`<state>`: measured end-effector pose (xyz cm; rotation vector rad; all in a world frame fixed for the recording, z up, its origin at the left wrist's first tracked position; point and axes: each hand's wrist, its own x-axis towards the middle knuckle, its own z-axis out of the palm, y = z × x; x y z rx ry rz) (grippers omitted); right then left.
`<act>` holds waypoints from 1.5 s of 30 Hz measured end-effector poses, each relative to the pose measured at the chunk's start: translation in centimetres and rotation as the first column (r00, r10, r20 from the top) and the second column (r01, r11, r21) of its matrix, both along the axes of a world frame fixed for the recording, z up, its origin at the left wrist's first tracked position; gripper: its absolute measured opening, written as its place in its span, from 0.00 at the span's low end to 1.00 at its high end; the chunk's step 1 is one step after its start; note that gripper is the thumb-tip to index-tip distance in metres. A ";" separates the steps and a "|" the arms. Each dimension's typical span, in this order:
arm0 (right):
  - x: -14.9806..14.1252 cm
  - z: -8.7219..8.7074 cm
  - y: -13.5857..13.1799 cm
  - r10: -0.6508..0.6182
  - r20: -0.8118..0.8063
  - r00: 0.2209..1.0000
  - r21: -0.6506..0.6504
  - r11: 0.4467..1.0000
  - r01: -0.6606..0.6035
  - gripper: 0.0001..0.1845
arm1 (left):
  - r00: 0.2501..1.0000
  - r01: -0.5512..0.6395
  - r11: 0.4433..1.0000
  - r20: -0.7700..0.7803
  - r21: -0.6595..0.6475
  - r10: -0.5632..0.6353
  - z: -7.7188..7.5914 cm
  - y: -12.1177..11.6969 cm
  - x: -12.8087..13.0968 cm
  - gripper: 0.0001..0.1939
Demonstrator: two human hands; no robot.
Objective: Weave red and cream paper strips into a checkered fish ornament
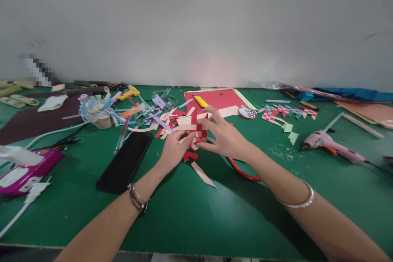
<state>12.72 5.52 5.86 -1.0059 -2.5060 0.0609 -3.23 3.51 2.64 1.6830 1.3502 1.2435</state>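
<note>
A small checkered weave of red and pale pink paper strips (202,134) is pinched in my left hand (172,149), between thumb and fingers. Loose ends of the strips stick out to the left and upward. My right hand (229,137) is at the weave's right side, thumb and fingers spread apart around its edge. Whether those fingertips touch the paper is unclear. Beneath and behind the hands lies a pile of cut paper strips (164,120) in red, pink, purple and green. The red handle of a tool (242,172) shows partly under my right forearm.
Left on the green table (184,221) are a black phone (125,161), a magenta power strip (33,168) and a yellow glue gun (129,92). Behind lie red paper sheets (221,100) and a yellow cutter (201,101). A pink glue gun (334,145) and finished checkered pieces (272,116) sit right.
</note>
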 end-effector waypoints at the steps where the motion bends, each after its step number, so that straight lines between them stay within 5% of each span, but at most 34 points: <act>1: 0.0 0.1 0.0 -0.004 0.002 1.000 0.007 1.000 0.004 0.19 | 1.000 -0.004 1.000 -0.002 0.000 0.004 0.0 0.0 0.0 0.13; 14: 0.0 0.1 0.0 0.022 0.024 0.999 -0.011 1.000 -0.022 0.18 | 0.991 0.046 0.996 0.129 -0.075 -0.036 0.2 0.1 0.0 0.13; 20: 1.3 1.4 0.3 0.075 -0.005 0.997 -0.045 0.996 -0.075 0.31 | 0.937 0.128 0.970 0.345 -0.207 -0.050 -0.1 0.3 0.0 0.12; 25: 1.2 1.6 0.6 0.226 0.054 0.973 0.110 0.967 -0.231 0.10 | 0.880 0.244 0.931 0.466 -0.272 -0.095 -0.3 0.4 0.0 0.16; 27: 1.0 1.8 0.7 0.218 -0.039 0.975 0.127 0.969 -0.211 0.12 | 0.870 0.287 0.916 0.477 -0.281 -0.127 -0.2 0.6 -0.3 0.19; 30: 1.3 2.4 0.7 0.091 -0.212 0.973 0.054 0.995 -0.081 0.10 | 0.912 0.328 0.913 0.334 -0.242 -0.239 0.2 0.9 -1.1 0.25; 34: 2.6 3.8 0.7 -0.116 -0.327 0.938 -0.055 0.993 0.104 0.09 | 0.947 0.277 0.958 -0.143 -0.079 -0.286 0.7 -0.6 -1.3 0.25; 35: 2.9 4.0 0.8 -0.135 -0.340 0.931 -0.064 0.991 0.120 0.10 | 0.893 0.324 0.943 -0.307 -0.073 -0.331 0.7 -1.5 -1.0 0.24; 37: 3.3 4.4 0.9 -0.156 -0.366 0.918 -0.064 0.988 0.142 0.10 | 0.655 0.457 0.874 -0.602 -0.164 -0.456 0.4 -3.4 -0.2 0.28; 39: 3.6 4.7 0.9 -0.167 -0.385 0.908 -0.062 0.986 0.155 0.10 | 0.436 0.512 0.799 -0.707 -0.314 -0.557 -0.2 -5.0 0.5 0.31; 41: 3.7 4.9 0.8 -0.159 -0.399 0.903 -0.064 0.987 0.145 0.10 | 0.358 0.496 0.787 -0.739 -0.367 -0.571 -0.8 -5.7 0.7 0.31; 45: 3.9 5.2 0.7 -0.143 -0.389 0.910 -0.078 0.989 0.122 0.11 | 0.327 0.384 0.858 -0.819 -0.341 -0.472 -1.4 -4.5 -0.8 0.30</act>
